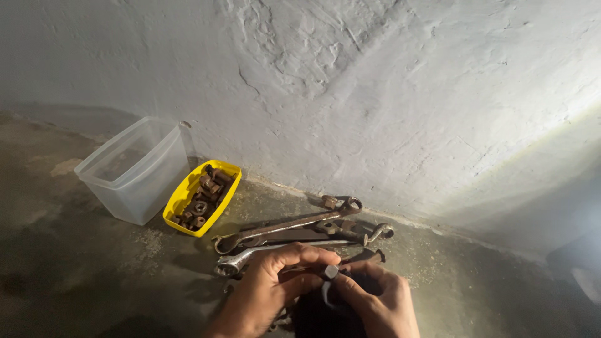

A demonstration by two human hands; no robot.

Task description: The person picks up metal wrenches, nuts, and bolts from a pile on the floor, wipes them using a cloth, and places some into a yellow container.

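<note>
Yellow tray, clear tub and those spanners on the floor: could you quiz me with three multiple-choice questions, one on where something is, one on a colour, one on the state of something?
1. Where does the yellow tray lie?
A. Between the clear tub and the wrenches, by the wall
B. Inside the clear tub
C. On top of the wrenches

2. What colour are the nuts in the tray?
A. Bright blue
B. Rusty brown
C. White

3. What state is the clear tub in?
A. Closed with a lid
B. Lying on its side
C. Upright and open on top

Answers: 1 A, the tray lies right of the tub, with the wrenches farther right. 2 B, the heap looks rust-brown. 3 C, its open rim faces up and no lid shows.
</note>
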